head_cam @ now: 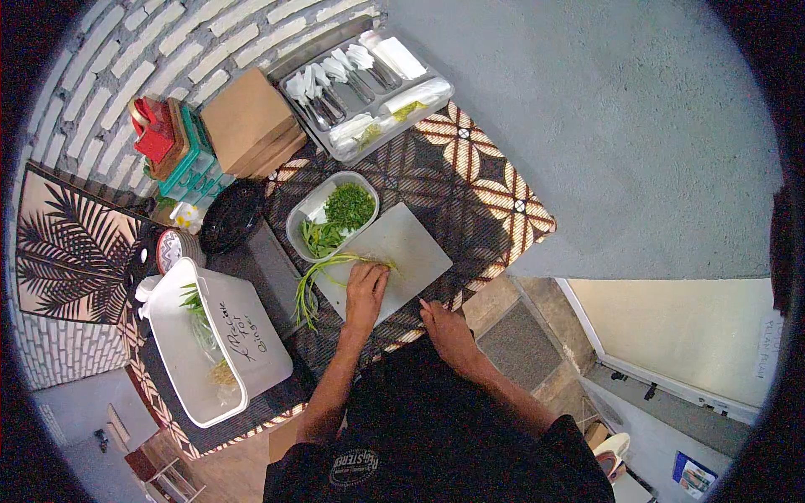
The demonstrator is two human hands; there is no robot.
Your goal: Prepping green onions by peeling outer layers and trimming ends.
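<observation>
My left hand (pixel 366 292) presses a bunch of long green stems (pixel 308 292) down on a pale cutting board (pixel 412 251). The stems trail off the board's left side onto the table, and small green bits lie past my fingertips. My right hand (pixel 446 333) is closed at the near right edge of the board, around what looks like a slim pink handle (pixel 425 305); whether a blade is attached cannot be made out. Touching the board's far left side, a clear plastic tub (pixel 292 229) holds finely chopped herbs (pixel 349 204) and larger green leaves (pixel 319 239).
At left stands a tall white plastic bin (pixel 264 339) bearing handwriting, with bagged greens inside. A cutlery tray (pixel 358 94), cardboard boxes (pixel 245 119), teal baskets (pixel 192 163) and a black bowl (pixel 233 214) line the far side. The patterned tablecloth (pixel 503 182) ends at the right.
</observation>
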